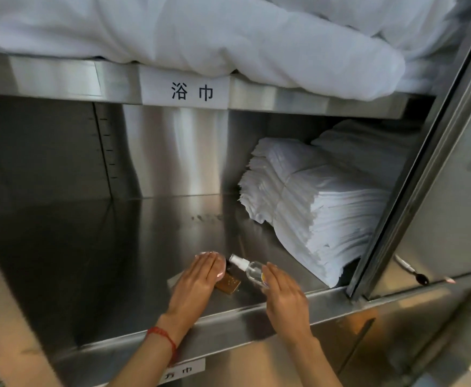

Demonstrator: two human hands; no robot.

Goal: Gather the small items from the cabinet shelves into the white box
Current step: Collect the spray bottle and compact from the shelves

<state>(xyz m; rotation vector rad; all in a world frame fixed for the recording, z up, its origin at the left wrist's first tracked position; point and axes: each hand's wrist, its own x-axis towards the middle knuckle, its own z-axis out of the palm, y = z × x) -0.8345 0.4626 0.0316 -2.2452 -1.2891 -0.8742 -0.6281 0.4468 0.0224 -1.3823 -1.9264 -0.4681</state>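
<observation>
While both hands reach onto the steel shelf (134,247), the left hand (198,277) lies flat, fingers straight, over a pink item (220,266) and brown bottle (228,284); the right hand (281,294), fingers straight, touches a clear spray bottle (249,268) beside stacked towels (321,208).

Spray bottle (249,268) left of towels (316,208).

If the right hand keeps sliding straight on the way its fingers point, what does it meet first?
The right hand points inward and slightly left along the shelf. First in its line is the clear spray bottle, lying on its side right at the fingertips; they may already be touching, depth is unclear.
</observation>
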